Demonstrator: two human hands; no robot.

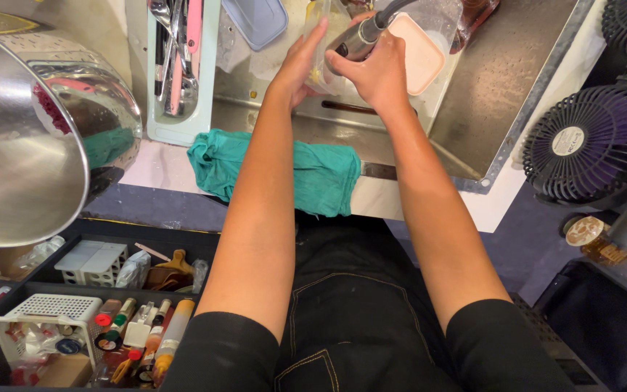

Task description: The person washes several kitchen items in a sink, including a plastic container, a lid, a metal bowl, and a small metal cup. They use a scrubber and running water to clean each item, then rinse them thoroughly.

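My right hand (pixel 377 71) is closed around a metal pull-out tap sprayer head (pixel 357 38) with a dark hose, held over the steel sink (pixel 473 109). My left hand (pixel 300 64) holds a clear plastic bag or container (pixel 322 29) right against the sprayer's nozzle. A pale pink lid (pixel 421 52) lies in the sink just beyond my right hand. What is inside the clear item is hard to tell.
A teal cloth (pixel 313 174) hangs over the sink's front edge. A utensil rack (pixel 175 65) stands left, a large steel bowl (pixel 30 138) nearer left. A black fan (pixel 589 145) sits right. Below left, crates hold a white basket (pixel 45 319) and several bottles (pixel 146 334).
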